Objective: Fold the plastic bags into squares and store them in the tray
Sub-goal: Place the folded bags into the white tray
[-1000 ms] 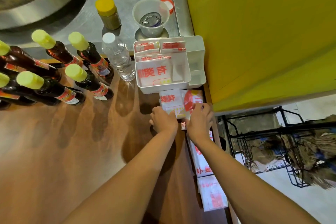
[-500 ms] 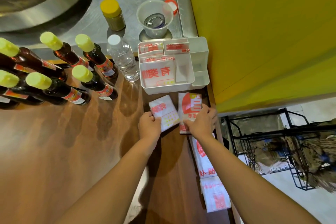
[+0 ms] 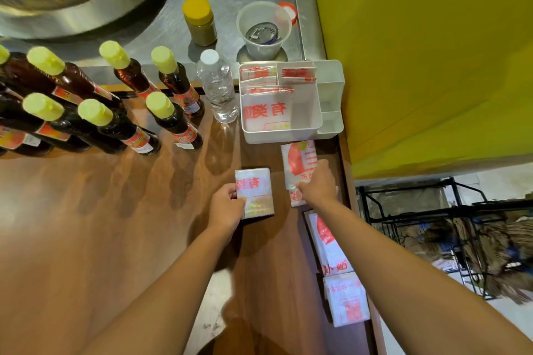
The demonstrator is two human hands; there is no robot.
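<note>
My left hand (image 3: pixel 227 206) grips the left edge of a folded white plastic bag (image 3: pixel 256 192) with red print, lying on the wooden counter. My right hand (image 3: pixel 317 184) rests on a second folded bag (image 3: pixel 298 161) with a red circle, just in front of the white tray (image 3: pixel 305 131); whether its fingers pinch the bag is hidden. The tray holds several folded bags, the largest one (image 3: pixel 266 115) in its front compartment. Two more bags (image 3: pixel 328 242) (image 3: pixel 346 301) lie along the counter's right edge under my right forearm.
Dark sauce bottles with yellow caps (image 3: pixel 170 115) stand at the left. A clear water bottle (image 3: pixel 217 85) stands beside the tray. Behind are a yellow-lidded jar (image 3: pixel 200 21), a plastic cup (image 3: pixel 264 30) and a steel surface. A yellow wall (image 3: pixel 432 52) bounds the right.
The two bags were together under both hands. My left hand has drawn one bag left and toward me, squaring it up. My right hand has stayed on the other bag.
</note>
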